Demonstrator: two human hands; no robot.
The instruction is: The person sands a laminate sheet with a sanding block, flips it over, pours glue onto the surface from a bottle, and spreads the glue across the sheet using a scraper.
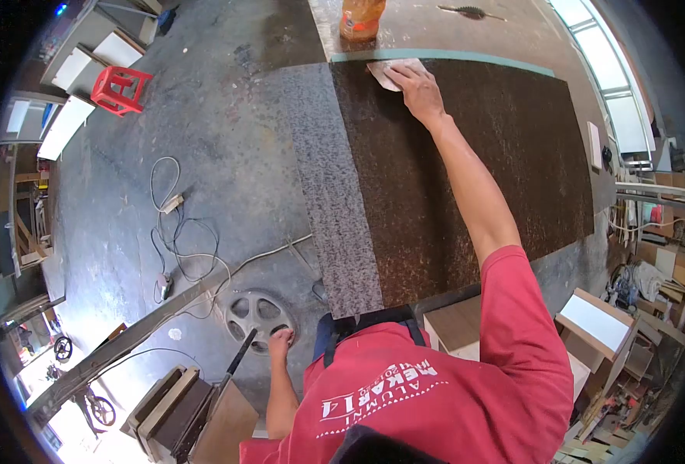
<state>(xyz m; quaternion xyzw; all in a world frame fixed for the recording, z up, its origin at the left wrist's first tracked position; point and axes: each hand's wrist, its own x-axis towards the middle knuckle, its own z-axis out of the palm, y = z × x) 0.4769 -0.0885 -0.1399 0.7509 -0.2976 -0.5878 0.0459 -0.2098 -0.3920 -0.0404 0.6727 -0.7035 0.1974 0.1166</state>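
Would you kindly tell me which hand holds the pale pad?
The right hand holds the pale pad; the left hand is away from the dark panel.

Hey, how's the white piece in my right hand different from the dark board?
The white piece is pale and small; the dark board is mottled brown and far larger. The white piece is held in the right hand; the dark board lies beneath it. Both look fairly flat.
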